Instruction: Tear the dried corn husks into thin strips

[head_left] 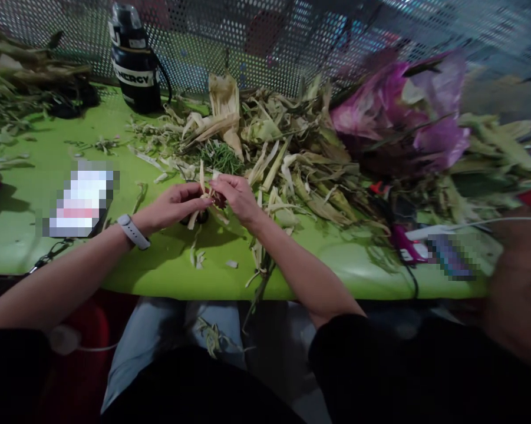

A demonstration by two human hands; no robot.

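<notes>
Over the green tabletop (159,268), my two hands meet on a small bundle of pale corn husk strips (202,174). My left hand (177,204) pinches the bundle from the left, thumb stretched along it. From the other side, the fingertips of my right hand (236,197) are closed on the same strips. Several strip ends stick out above and below the fingers. Beneath them lies something dark and rounded, mostly hidden. Just beyond the hands are thin green stalks (221,158) and a broad heap of dry corn husks (287,129).
A black bottle (137,79) stands at the back against a perforated metal screen (194,41). Left lies a blurred phone (82,200); right, another phone (453,257) beside a purple power bank (409,244). A pink plastic bag (393,112) rests behind. Another person's arm (519,277) is at right.
</notes>
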